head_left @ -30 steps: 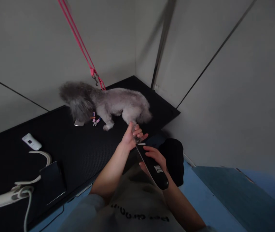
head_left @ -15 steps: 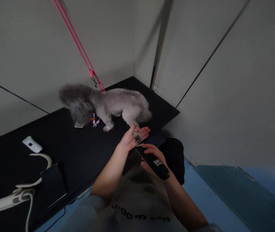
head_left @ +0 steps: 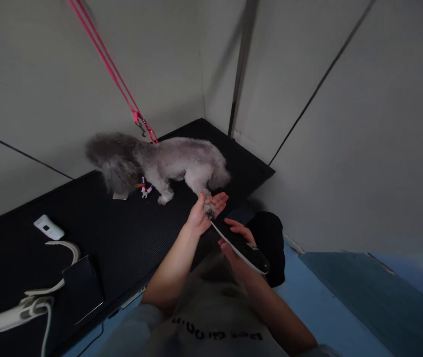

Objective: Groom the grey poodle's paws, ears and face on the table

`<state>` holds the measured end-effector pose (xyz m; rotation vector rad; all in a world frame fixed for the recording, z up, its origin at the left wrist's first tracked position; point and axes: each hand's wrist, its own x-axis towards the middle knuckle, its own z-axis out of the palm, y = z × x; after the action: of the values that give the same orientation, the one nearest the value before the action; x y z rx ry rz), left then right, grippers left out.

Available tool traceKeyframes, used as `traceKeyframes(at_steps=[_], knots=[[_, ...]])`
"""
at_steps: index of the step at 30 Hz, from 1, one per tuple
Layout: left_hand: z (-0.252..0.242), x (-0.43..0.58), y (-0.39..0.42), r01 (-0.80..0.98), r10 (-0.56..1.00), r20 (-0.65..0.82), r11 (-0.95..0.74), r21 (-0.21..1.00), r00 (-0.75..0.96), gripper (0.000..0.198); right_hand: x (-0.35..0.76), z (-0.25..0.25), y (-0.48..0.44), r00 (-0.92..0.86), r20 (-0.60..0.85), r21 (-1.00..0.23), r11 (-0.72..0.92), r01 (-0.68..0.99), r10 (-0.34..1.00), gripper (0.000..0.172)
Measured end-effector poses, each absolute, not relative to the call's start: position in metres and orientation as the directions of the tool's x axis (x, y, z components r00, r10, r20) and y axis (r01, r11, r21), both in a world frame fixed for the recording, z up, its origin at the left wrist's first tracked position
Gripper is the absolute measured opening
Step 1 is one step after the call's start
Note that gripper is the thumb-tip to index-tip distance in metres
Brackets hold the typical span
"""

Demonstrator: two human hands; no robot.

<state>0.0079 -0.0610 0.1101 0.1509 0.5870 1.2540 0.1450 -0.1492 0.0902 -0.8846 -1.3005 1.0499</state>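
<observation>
A small grey dog (head_left: 174, 161) stands on a black grooming table (head_left: 85, 218), tied by a pink leash (head_left: 111, 67) that runs up to the left. My left hand (head_left: 206, 210) lies palm up with fingers stretched out, and the dog's hind paw (head_left: 209, 210) rests in it. My right hand (head_left: 236, 238) is wrapped round a black hair clipper (head_left: 243, 246). The clipper's head points at the paw, just short of it.
On the table's left lie a small white device (head_left: 48, 227), a dark tablet (head_left: 83, 287) and a white hose (head_left: 29, 300). A metal pole (head_left: 239, 69) rises at the table's far corner. A black stool (head_left: 269, 243) stands on the blue floor (head_left: 326, 307) to the right.
My left hand has opened from a curled grip on the paw to a flat palm under it. The clipper has tilted flatter and its head has come closer to the paw.
</observation>
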Motion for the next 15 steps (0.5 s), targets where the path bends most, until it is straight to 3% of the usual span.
traceKeyframes(at_steps=[5, 9, 15], knots=[[0.103, 0.013, -0.059, -0.86, 0.938, -0.316, 0.277, 0.429, 0.144, 0.046, 0.134, 0.086, -0.158, 0.036, 0.183, -0.956, 0.186, -0.229, 0.982, 0.031], [0.097, 0.012, -0.059, -0.848, 0.949, -0.284, 0.262, 0.46, 0.139, 0.046, 0.132, 0.085, -0.155, 0.065, 0.177, -0.951, 0.187, -0.246, 0.982, 0.031], [0.096, 0.002, -0.063, -0.817, 0.927, -0.273, 0.358, 0.451, 0.256, 0.047, 0.151, 0.093, -0.137, -0.156, 0.263, -0.962, 0.247, -0.115, 0.952, 0.034]])
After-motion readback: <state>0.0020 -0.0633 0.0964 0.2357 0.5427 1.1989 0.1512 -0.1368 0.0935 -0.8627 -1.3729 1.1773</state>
